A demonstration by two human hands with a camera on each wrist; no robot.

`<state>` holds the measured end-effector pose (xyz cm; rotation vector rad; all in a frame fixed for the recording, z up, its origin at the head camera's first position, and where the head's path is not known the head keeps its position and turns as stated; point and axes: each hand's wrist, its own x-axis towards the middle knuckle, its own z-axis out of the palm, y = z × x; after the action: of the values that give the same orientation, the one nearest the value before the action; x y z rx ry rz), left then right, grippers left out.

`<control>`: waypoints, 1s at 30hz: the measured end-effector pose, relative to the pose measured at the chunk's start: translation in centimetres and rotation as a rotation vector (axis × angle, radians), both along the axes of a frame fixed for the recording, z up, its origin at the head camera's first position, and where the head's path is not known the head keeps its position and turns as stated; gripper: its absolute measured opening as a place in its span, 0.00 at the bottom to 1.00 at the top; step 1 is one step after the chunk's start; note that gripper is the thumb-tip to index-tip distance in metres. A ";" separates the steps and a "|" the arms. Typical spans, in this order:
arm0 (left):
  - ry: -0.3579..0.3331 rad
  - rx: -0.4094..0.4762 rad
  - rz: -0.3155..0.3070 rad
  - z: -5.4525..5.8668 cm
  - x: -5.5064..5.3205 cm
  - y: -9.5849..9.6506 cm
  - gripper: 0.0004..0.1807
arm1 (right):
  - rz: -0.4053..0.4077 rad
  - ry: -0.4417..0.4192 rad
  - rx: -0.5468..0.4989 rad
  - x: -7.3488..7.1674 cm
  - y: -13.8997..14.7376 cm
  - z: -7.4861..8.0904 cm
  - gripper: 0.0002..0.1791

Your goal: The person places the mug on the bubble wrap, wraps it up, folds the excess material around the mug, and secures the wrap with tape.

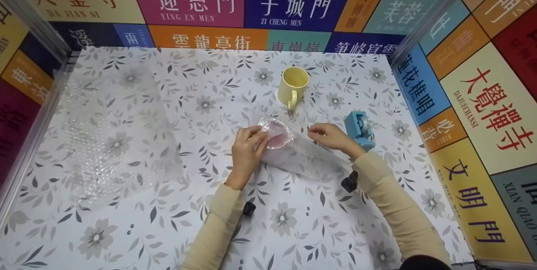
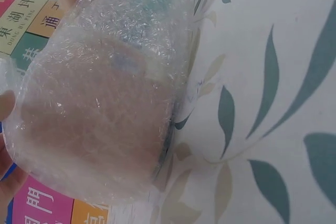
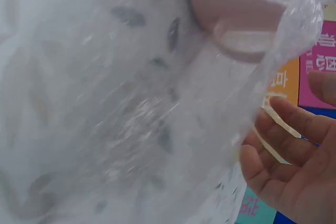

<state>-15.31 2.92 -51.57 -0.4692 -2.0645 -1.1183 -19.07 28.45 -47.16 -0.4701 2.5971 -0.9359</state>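
Note:
A pink mug is wrapped in clear bubble wrap, and its opening shows inside the wrap's gathered edge. My left hand pinches the bubble wrap at the left of this opening. In the left wrist view, the wrapped mug fills the middle, with fingertips against the film. The mug's handle shows dimly through the film in the right wrist view. My right hand hovers to the right of the bundle, its fingers loosely bent and nothing seen in them.
A yellow mug stands behind the bundle. Beyond my right hand is a blue tape dispenser. Another sheet of bubble wrap lies flat on the left of the flowered tabletop. Printed panels border the back and sides.

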 end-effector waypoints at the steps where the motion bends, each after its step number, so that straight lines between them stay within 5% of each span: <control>1: 0.001 -0.018 0.007 0.0 0.0 0.0 0.06 | 0.000 -0.023 0.009 0.2 0.6 -0.2 0.17; 10: -0.018 -0.161 0.026 0.3 0.1 -0.1 0.06 | -0.055 -0.219 -0.025 2.2 5.1 -1.7 0.27; 21: -0.023 -0.227 0.042 0.2 0.1 0.0 0.05 | -0.031 -0.276 -0.031 4.6 8.5 -3.1 0.29; 30: -0.032 -0.213 0.063 0.2 0.2 0.3 0.05 | -0.067 -0.261 -0.157 5.6 9.4 -4.4 0.27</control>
<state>-15.08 3.23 -51.38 -0.4878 -2.2220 -0.8789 -13.42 37.86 -51.55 -0.2795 2.3283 -1.1473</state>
